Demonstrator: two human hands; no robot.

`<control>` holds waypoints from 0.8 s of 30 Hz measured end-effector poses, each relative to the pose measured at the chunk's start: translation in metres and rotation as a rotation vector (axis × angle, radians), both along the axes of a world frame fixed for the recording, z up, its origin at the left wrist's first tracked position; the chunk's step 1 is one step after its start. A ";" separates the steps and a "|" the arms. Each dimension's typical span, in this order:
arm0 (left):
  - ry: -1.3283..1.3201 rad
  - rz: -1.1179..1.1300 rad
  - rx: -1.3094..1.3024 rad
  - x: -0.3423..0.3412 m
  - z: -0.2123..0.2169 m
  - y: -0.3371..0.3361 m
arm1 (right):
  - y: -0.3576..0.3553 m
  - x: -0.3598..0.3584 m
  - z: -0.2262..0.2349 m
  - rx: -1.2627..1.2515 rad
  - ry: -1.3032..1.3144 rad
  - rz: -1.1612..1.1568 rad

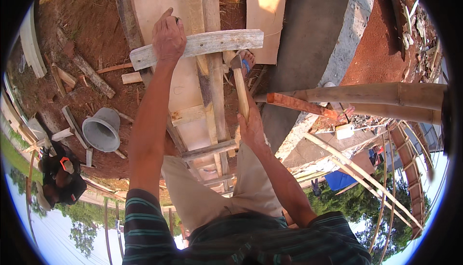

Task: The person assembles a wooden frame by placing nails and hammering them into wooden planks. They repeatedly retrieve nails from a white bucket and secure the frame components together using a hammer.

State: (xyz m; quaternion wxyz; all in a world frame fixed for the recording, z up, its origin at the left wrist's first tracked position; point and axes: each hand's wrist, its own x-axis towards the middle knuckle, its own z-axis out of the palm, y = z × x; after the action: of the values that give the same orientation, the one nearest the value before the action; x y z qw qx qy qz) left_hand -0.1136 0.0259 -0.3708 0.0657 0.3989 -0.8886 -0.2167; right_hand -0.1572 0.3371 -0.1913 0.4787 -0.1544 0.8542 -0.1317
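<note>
My left hand [168,37] presses down on a weathered wooden batten [217,42] laid crosswise over a long plywood panel [159,0]. Its fingers are closed over the batten's upper edge, with a small dark thing at the fingertips that I cannot make out. My right hand [251,127] grips the wooden handle of a hammer [240,84], whose steel head sits just below the batten beside an upright plank [205,4]. A foot in a blue sandal [246,65] shows behind the hammer head.
A grey bucket [101,130] lies on red earth at the left among wood offcuts [89,72]. A concrete strip [308,28] runs at the right. Bamboo poles [376,94] and a reddish batten [299,105] cross the right side. A dark bag [60,178] lies at lower left.
</note>
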 end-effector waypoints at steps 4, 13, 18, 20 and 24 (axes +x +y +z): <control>-0.098 -0.018 0.059 -0.008 0.002 -0.008 | 0.002 -0.004 -0.013 0.123 -0.059 0.027; -0.116 -0.042 0.060 -0.011 0.006 -0.011 | -0.021 -0.023 0.006 0.034 0.094 0.151; -0.153 -0.004 0.080 -0.010 0.010 -0.008 | -0.016 -0.018 -0.004 0.127 -0.150 0.019; -0.225 0.012 0.139 -0.016 0.015 -0.008 | -0.023 -0.014 0.000 0.218 -0.246 -0.091; -0.020 0.121 0.297 -0.011 0.006 -0.006 | -0.061 -0.025 0.015 0.215 -0.321 -0.458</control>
State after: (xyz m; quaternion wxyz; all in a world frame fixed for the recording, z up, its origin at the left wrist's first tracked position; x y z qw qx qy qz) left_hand -0.1242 0.0196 -0.3651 0.0100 0.4591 -0.8217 -0.3374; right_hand -0.1827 0.2763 -0.1762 0.5790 0.1165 0.7893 -0.1679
